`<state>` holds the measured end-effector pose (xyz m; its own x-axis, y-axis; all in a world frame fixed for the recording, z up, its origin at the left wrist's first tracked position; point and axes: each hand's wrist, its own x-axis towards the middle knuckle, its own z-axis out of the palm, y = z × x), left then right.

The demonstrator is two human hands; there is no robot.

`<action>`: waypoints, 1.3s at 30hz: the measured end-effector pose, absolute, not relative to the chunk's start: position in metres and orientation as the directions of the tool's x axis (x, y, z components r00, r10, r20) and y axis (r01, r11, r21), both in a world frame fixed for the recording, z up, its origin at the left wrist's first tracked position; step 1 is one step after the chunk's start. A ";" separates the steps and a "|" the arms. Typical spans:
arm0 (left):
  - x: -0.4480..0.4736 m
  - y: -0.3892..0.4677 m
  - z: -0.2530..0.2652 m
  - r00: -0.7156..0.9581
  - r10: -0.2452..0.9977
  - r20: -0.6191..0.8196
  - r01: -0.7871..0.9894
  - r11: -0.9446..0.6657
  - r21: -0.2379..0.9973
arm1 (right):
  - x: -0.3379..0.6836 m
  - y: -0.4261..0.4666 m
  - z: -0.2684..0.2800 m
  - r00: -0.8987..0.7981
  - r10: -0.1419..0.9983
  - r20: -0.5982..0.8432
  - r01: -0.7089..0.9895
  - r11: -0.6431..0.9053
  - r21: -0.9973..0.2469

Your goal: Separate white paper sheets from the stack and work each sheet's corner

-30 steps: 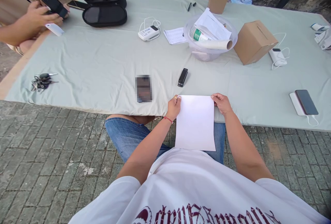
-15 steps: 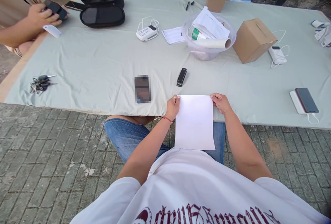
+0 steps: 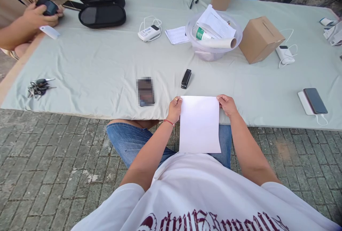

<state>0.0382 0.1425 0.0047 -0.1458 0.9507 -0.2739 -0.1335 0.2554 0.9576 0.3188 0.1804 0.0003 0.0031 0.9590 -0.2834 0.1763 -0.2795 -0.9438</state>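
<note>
A blank white sheet of paper (image 3: 200,126) hangs between my two hands, its top edge over the table's near edge and its lower part above my lap. My left hand (image 3: 175,109) pinches the upper left corner. At the upper right corner my right hand (image 3: 227,105) grips the sheet between thumb and fingers. Just beyond the paper lies a black stapler (image 3: 186,79). To the left of it a dark phone (image 3: 145,92), its screen pixelated, rests on the cloth. Whether one sheet or more is held, I cannot tell.
Farther back stand a clear plastic bowl (image 3: 192,44) of papers and a bottle, a cardboard box (image 3: 260,42) and a white power bank (image 3: 149,33). Keys (image 3: 40,88) lie left; a phone on a white block (image 3: 314,101) sits right. A person's hands (image 3: 44,16) hold a black device beside a black case (image 3: 103,15).
The view has shifted slightly, so most things sit a little farther left. Both hands keep the paper by its top corners. The other person's hands have tilted the black device.
</note>
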 end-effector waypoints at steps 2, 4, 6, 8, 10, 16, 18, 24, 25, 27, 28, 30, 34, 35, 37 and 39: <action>0.037 0.142 0.005 -0.133 0.947 -0.293 -0.139 0.274 0.951 | 0.319 0.180 0.000 0.004 0.960 -0.280 0.188 -0.276 -0.943; 0.036 0.141 0.006 -0.126 0.951 -0.281 -0.117 0.268 0.956 | 0.318 0.180 0.001 0.005 0.961 -0.277 0.210 -0.272 -0.939; 0.036 0.140 0.006 -0.130 0.959 -0.253 -0.091 0.243 0.966 | 0.319 0.179 0.001 0.006 0.961 -0.277 0.221 -0.272 -0.937; 0.036 0.139 0.006 -0.139 0.962 -0.235 -0.064 0.228 0.972 | 0.319 0.179 0.002 0.008 0.959 -0.282 0.221 -0.276 -0.935; 0.036 0.138 0.007 -0.145 0.961 -0.234 -0.039 0.231 0.972 | 0.319 0.179 0.002 0.008 0.958 -0.285 0.216 -0.280 -0.935; 0.035 0.138 0.006 -0.094 0.967 -0.237 -0.073 0.230 0.970 | 0.320 0.179 0.001 -0.002 0.961 -0.277 0.178 -0.272 -0.946; 0.035 0.138 0.003 -0.106 0.969 -0.223 -0.071 0.216 0.974 | 0.319 0.179 0.001 -0.003 0.962 -0.274 0.195 -0.268 -0.943; 0.037 0.139 -0.001 -0.109 0.971 -0.214 -0.073 0.207 0.976 | 0.318 0.178 0.002 -0.001 0.961 -0.278 0.225 -0.271 -0.936; 0.037 0.139 0.000 -0.110 0.970 -0.215 -0.075 0.207 0.975 | 0.318 0.178 0.003 -0.004 0.961 -0.278 0.217 -0.270 -0.938; 0.038 0.139 0.001 -0.124 0.968 -0.217 -0.063 0.211 0.975 | 0.318 0.178 0.002 -0.007 0.961 -0.277 0.208 -0.269 -0.940; 0.038 0.139 0.001 -0.133 0.966 -0.221 -0.051 0.216 0.975 | 0.318 0.178 0.002 -0.006 0.961 -0.276 0.211 -0.269 -0.940; 0.039 0.139 0.002 -0.155 0.961 -0.229 -0.037 0.226 0.973 | 0.319 0.178 0.002 -0.003 0.962 -0.274 0.225 -0.266 -0.937; 0.039 0.141 0.002 -0.187 0.955 -0.229 -0.070 0.220 0.973 | 0.319 0.179 0.002 0.004 0.960 -0.279 0.231 -0.272 -0.934; 0.039 0.142 0.002 -0.180 0.956 -0.231 -0.080 0.220 0.972 | 0.319 0.179 0.002 0.005 0.960 -0.281 0.223 -0.275 -0.935; 0.041 0.142 0.002 -0.159 0.956 -0.248 -0.095 0.235 0.967 | 0.318 0.179 0.002 0.006 0.960 -0.279 0.204 -0.275 -0.940; 0.042 0.143 0.004 -0.152 0.948 -0.280 -0.108 0.266 0.958 | 0.318 0.179 0.002 0.008 0.960 -0.279 0.192 -0.275 -0.942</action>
